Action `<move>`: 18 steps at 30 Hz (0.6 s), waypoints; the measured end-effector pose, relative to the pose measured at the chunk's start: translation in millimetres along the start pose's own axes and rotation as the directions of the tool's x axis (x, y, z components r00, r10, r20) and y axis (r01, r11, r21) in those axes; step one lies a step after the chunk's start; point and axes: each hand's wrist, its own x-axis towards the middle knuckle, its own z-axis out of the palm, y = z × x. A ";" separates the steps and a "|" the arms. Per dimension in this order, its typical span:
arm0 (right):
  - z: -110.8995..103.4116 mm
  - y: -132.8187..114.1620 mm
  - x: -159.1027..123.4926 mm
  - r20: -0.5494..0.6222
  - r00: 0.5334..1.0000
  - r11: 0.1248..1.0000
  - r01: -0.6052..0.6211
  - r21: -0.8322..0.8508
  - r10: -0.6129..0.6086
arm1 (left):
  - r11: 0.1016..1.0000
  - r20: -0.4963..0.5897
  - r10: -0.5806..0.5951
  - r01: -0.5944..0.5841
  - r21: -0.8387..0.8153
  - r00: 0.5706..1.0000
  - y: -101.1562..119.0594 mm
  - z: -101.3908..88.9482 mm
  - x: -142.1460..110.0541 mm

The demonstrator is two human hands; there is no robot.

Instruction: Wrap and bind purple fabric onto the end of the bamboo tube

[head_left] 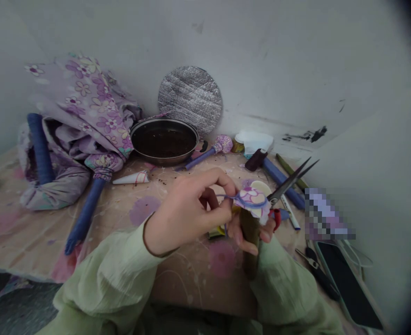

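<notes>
My left hand [188,211] pinches a thin purple thread that runs to a small piece of flowered cloth [252,201] capping a dark stick. Wrapped round that stick [250,242], my right hand [256,230] also carries red-handled scissors [291,182] whose blades point up and to the right, slightly apart. Both arms wear pale green sleeves. The cloth piece sits just under the scissor blades.
A dark pan [164,139] and a silver quilted disc [190,98] stand at the back by the wall. Flowered fabric [83,111] with blue rolled sticks [85,214] lies left. A phone [348,284], small pliers [317,270], pens and a thread spool [256,159] lie right.
</notes>
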 end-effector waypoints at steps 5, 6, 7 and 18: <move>3.5 -2.9 6.3 0.038 0.980 0.969 0.184 0.163 -0.193 | 0.997 -0.007 0.070 -0.070 0.030 0.997 1.8 -5.2 0.2; 3.5 -3.8 6.7 0.038 0.981 0.971 0.180 0.159 -0.188 | 0.996 -0.011 0.077 -0.077 0.042 0.997 2.4 -6.5 0.5; 3.4 -4.7 6.9 0.034 0.982 0.973 0.177 0.151 -0.184 | 0.995 -0.012 0.078 -0.077 0.057 0.997 3.0 -7.8 0.7; 9.3 -10.1 10.6 -0.106 0.978 0.971 0.192 0.142 -0.177 | 0.999 0.061 -0.040 0.039 0.019 0.997 4.3 -12.7 -1.4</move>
